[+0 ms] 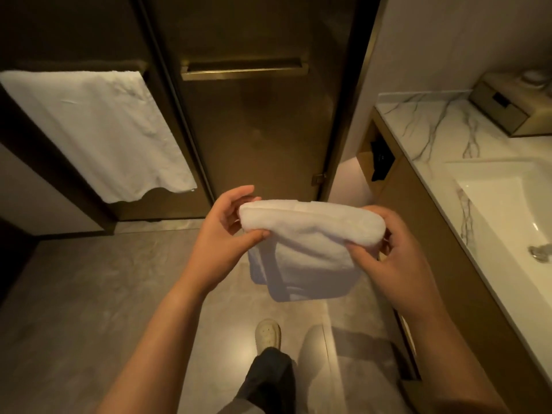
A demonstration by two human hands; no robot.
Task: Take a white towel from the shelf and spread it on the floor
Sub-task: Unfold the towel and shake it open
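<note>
So, head cam only here: both hands are out in front holding the folded white towel [310, 234] up in the air over the floor [89, 294], well clear of it. The left hand [222, 234] has the towel's left end pinched, thumb pressed on the near face and fingers curled behind the far side. The right hand [397, 249] grips the right end the same way, thumb on the front of the thick folded roll, fingers wrapped over the top and round the back. The fat fold runs across the top between the two hands, and the looser layers hang down below it, bottom edge dangling free roughly above the person's shoe [268, 334]. Room-wise, the grey tiled floor is open to the left and straight below, with a dark glass shower door [254, 130] ahead carrying a brass handle bar [243, 71]. On the left a second white towel [98, 130] hangs flat from a rail, wavy bottom edge off the ground. The right side is tight: a marble vanity counter [424, 127] runs along that edge, just beside the right hand. Sunk into it is a white sink basin [507, 210], with only the drain fitting visible inside. At the back of the counter sits a brass-coloured tissue box [504, 109] with something whitish on top, too blurry to make out.
</note>
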